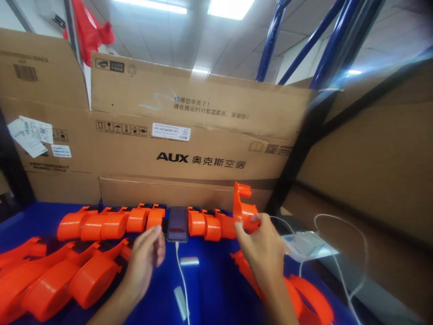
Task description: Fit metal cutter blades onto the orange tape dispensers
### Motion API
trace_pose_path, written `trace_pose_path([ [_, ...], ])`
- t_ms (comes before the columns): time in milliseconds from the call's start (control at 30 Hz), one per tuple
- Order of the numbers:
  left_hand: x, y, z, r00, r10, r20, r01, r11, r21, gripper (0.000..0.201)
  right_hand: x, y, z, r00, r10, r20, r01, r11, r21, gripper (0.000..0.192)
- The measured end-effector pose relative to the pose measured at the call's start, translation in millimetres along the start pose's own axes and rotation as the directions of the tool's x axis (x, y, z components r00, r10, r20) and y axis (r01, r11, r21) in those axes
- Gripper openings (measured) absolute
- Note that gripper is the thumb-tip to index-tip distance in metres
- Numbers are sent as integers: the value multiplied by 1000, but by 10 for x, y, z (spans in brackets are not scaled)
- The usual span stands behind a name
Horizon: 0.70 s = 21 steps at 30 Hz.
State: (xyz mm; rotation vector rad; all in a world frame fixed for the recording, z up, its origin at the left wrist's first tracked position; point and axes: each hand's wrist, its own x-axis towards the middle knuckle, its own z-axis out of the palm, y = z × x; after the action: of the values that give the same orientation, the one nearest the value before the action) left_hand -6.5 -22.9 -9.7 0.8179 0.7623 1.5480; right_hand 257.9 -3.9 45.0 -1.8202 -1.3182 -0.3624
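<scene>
My right hand (262,243) grips an orange plastic tape dispenser (239,205) by its round part, between thumb and fingers. It is raised above the blue surface, its hooked arm pointing up. My left hand (147,250) is closed, thumb against curled fingers, near the row of orange dispensers (113,225) at the back; anything inside it is hidden. A phone (177,223) with a white cable stands between that row and further dispensers (212,226) to its right. Larger in view, more dispensers (93,280) lie at the front left, and others (309,295) are partly behind my right forearm.
A large cardboard sheet (203,144) closes off the back of the blue tabletop (216,289). Two small pale pieces (189,261) lie near the cable. On the right are a clear plastic bag (309,246), a loose white cord (365,253) and a dark rack post (297,153).
</scene>
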Motion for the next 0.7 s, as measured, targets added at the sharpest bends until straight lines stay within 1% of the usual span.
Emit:
trace_pose_path([
  [67,2,-6,-7,1000,3,7,-3,1000,-4,36,-31,-38,-28,998,-17,-63,24,993,111,26],
  [133,6,-10,-11,1000,-2,3,2,1000,1,34,-90,-88,-36,993,-68,-91,90,962,259,24],
  [200,10,-8,-5,1000,5,-6,-5,999,32,29,-185,-164,-22,986,-159,-58,168,881,443,22],
  [233,10,-7,0,1000,19,-4,-19,998,56,30,-248,-214,-11,978,-209,-12,183,823,538,21],
  [267,9,-5,8,999,37,2,-37,996,83,36,-318,-271,1,969,-244,52,162,773,613,20],
  [333,5,-10,23,997,72,8,-73,991,110,52,-471,-400,23,916,-365,165,139,675,725,20],
  [367,5,-17,29,997,73,4,-73,992,99,56,-547,-465,32,884,-419,207,128,644,754,21],
  [433,14,-41,32,999,35,-19,-35,999,41,55,-678,-580,42,819,-506,269,109,598,794,22],
  [500,39,-65,26,997,-7,-72,6,1000,-23,54,-760,-654,46,760,-575,305,101,567,817,22],
  [600,88,-62,9,985,-31,-171,18,997,-76,53,-771,-669,55,640,-688,344,76,502,862,14],
  [633,99,-47,3,980,-33,-195,15,996,-93,50,-749,-652,61,619,-702,351,59,487,871,10],
  [667,105,-26,-4,978,-41,-206,17,993,-114,44,-718,-628,68,619,-698,359,49,491,870,6],
  [700,106,-3,-12,976,-50,-210,21,990,-138,40,-681,-597,78,629,-683,372,56,517,854,6],
])
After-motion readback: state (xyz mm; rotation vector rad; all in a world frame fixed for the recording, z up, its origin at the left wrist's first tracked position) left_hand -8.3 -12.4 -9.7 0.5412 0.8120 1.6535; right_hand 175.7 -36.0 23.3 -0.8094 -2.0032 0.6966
